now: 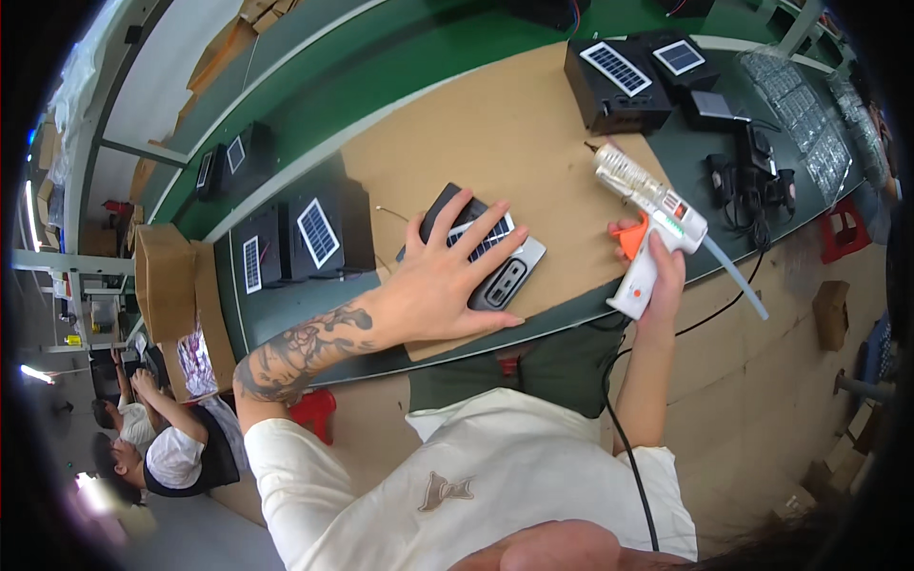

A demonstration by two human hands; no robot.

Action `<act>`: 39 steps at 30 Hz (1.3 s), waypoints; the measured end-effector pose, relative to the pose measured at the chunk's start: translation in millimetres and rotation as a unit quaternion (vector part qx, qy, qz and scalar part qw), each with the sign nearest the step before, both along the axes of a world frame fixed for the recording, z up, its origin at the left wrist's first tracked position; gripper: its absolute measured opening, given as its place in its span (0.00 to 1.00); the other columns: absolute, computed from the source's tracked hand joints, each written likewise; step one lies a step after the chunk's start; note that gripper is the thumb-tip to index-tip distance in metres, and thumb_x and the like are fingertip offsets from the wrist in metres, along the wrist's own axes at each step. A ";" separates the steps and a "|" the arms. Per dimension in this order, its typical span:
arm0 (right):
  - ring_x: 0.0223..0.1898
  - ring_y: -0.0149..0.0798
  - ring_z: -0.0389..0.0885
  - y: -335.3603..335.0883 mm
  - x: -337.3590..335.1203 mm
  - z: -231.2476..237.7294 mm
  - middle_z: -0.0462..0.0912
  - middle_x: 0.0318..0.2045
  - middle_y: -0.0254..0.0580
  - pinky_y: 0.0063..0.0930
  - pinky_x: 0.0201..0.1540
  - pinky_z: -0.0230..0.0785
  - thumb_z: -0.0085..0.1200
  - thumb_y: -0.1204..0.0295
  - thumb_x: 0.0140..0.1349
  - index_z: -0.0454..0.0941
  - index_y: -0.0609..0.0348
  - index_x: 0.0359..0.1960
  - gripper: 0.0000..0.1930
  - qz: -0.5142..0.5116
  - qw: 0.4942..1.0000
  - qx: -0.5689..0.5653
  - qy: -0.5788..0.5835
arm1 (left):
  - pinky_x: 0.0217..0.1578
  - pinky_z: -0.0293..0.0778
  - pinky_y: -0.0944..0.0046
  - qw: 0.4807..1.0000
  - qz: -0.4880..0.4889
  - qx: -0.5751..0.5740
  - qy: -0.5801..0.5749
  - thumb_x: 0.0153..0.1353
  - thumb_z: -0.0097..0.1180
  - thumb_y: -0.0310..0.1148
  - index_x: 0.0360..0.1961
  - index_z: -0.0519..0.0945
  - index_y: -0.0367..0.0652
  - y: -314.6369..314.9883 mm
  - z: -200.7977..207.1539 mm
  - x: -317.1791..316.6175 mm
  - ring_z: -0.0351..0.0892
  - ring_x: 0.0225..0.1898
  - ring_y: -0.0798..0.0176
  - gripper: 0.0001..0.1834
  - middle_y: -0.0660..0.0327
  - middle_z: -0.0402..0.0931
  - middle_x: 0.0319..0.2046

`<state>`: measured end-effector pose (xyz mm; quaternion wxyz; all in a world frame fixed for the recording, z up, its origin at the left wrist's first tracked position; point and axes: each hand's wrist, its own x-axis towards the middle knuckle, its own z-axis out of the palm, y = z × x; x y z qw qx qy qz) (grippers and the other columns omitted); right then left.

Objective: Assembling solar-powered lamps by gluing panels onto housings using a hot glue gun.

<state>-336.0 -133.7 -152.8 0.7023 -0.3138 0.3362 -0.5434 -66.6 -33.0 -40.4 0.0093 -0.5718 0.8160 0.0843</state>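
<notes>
My left hand (443, 276) lies spread over a small black box (444, 205) with a solar panel (490, 235) on top and a grey end face (512, 279) with sockets. Its fingers are apart and stretched across the panel, the thumb along the near edge. Much of the box is hidden beneath the palm. My right hand (659, 271) grips a white hot glue gun (657, 224) by its handle, fingers near the orange trigger. The nozzle points up and left, apart from the box. A pale glue stick (738, 278) sticks out of the gun's rear.
A cardboard sheet (495, 124) covers the middle of the green bench. Black boxes with solar panels stand at the far right (619, 86) and left (328, 233). Black cabled parts (752, 181) lie at right. The gun's cord (614, 400) hangs beside me. Co-workers (181, 447) are at left.
</notes>
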 end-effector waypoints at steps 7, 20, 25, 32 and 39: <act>0.48 0.48 0.84 3.7 -2.5 -0.6 0.83 0.45 0.54 0.30 0.42 0.78 0.48 0.68 0.71 0.68 0.69 0.60 0.21 0.020 1.000 -0.003 0.002 | 0.58 0.67 0.52 0.992 -0.006 -0.046 0.117 0.60 0.64 0.38 0.63 0.74 0.48 -13.0 20.0 31.4 0.69 0.59 0.48 0.29 0.55 0.71 0.59; 0.48 0.47 0.84 4.5 -3.2 0.6 0.83 0.45 0.55 0.30 0.44 0.79 0.49 0.69 0.71 0.68 0.69 0.60 0.20 0.020 1.000 -0.005 0.005 | 0.49 0.69 0.56 0.996 -0.013 -0.063 0.056 0.58 0.66 0.37 0.56 0.78 0.44 -1.8 19.8 21.1 0.71 0.48 0.54 0.25 0.60 0.77 0.50; 0.49 0.48 0.84 3.9 -2.6 -0.4 0.83 0.46 0.55 0.30 0.44 0.79 0.48 0.69 0.71 0.68 0.69 0.59 0.20 0.022 1.000 -0.002 -0.006 | 0.50 0.68 0.56 0.996 -0.017 -0.063 0.060 0.57 0.66 0.34 0.55 0.79 0.45 3.2 20.9 20.9 0.70 0.49 0.54 0.24 0.60 0.77 0.51; 0.50 0.48 0.83 3.8 -3.4 -2.4 0.82 0.47 0.55 0.30 0.45 0.79 0.48 0.69 0.71 0.69 0.70 0.59 0.20 0.022 1.000 -0.004 -0.012 | 0.50 0.67 0.56 0.995 -0.015 -0.075 0.058 0.56 0.66 0.34 0.56 0.79 0.45 10.7 16.3 20.1 0.70 0.49 0.53 0.24 0.60 0.76 0.52; 0.51 0.49 0.83 3.5 -4.1 -6.2 0.82 0.48 0.57 0.31 0.46 0.79 0.48 0.69 0.70 0.69 0.70 0.59 0.20 0.030 0.999 -0.006 -0.018 | 0.50 0.67 0.54 0.995 -0.020 -0.083 0.051 0.56 0.66 0.34 0.55 0.79 0.44 18.1 13.7 20.2 0.70 0.51 0.53 0.24 0.59 0.75 0.54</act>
